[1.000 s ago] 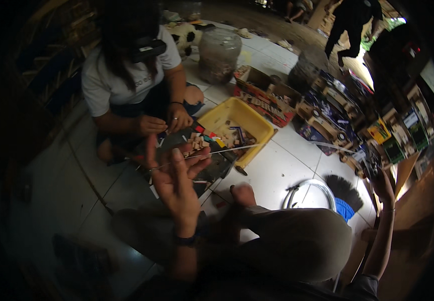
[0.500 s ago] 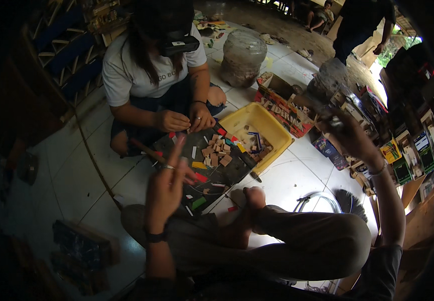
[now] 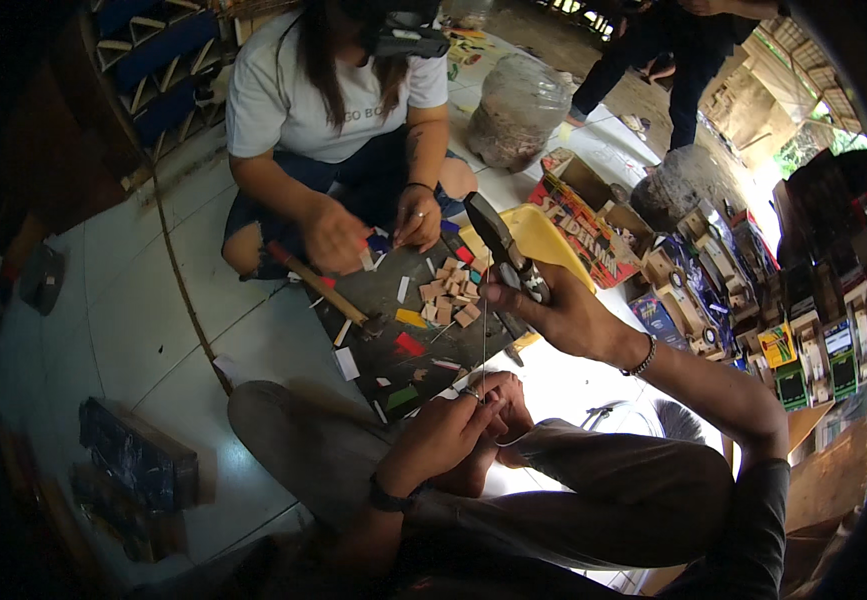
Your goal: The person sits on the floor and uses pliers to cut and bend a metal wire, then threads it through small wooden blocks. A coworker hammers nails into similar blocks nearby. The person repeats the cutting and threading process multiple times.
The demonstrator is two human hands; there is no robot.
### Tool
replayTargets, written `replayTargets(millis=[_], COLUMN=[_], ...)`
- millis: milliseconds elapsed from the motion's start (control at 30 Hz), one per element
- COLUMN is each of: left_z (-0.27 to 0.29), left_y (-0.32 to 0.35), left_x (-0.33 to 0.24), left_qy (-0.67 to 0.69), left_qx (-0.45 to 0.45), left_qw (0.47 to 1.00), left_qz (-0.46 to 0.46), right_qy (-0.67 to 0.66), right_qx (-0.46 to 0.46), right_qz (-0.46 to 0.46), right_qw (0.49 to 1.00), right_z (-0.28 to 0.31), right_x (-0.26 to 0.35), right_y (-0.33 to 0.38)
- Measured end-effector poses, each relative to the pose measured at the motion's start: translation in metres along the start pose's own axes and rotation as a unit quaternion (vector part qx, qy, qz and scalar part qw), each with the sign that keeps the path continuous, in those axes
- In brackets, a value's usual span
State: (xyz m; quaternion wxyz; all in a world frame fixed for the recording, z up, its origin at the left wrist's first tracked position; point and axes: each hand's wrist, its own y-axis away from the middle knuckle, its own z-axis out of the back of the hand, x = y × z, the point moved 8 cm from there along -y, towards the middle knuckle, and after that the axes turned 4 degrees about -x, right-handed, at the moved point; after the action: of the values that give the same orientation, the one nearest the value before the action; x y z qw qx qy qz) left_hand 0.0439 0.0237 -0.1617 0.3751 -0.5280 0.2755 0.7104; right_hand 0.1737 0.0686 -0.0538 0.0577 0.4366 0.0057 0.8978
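My left hand [image 3: 450, 432] is closed low over my crossed legs, its fingers pinching a thin wire [image 3: 485, 345]. The wire runs up toward my right hand [image 3: 578, 315], which grips a dark tool with a shiny metal part, seemingly pliers [image 3: 498, 235]. Just beyond lies a dark work board [image 3: 423, 375] with a pile of small wooden blocks [image 3: 443, 292] and scattered coloured scraps. A hammer [image 3: 318, 283] with a wooden handle lies across the board's left side. Opposite me a person in a white shirt [image 3: 353, 110] handles small pieces over the board's far edge.
A yellow tub [image 3: 543, 235] stands behind my right hand, with a red printed box [image 3: 588, 220] beside it. Wooden and printed pieces [image 3: 703, 280] are stacked on the right. Wire coils [image 3: 613, 410] lie beyond my knee. Dark blocks [image 3: 138, 455] sit at left.
My left hand has come down and right, now pinching the wire. My right hand has swung inward to the left with the pliers. The view has shifted; the far person's hands have moved apart.
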Motion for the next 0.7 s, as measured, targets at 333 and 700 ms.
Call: replayTargets(millis=[333,700], left_z=[0.012,0.020], left_y=[0.004,0.011], left_x=[0.011,0.035], left_qy=[0.442,0.472], left_qx=[-0.119,-0.185], left_qw=[0.889,0.861], left_qz=[-0.001,0.035], right_qy=[-0.012,0.077], right_qx=[0.167,0.176], right_qz=[-0.122,-0.127], right_qw=[0.978,0.973], right_z=[-0.040,-0.065], right_x=[-0.012,-0.070], right_y=[0.001,0.030])
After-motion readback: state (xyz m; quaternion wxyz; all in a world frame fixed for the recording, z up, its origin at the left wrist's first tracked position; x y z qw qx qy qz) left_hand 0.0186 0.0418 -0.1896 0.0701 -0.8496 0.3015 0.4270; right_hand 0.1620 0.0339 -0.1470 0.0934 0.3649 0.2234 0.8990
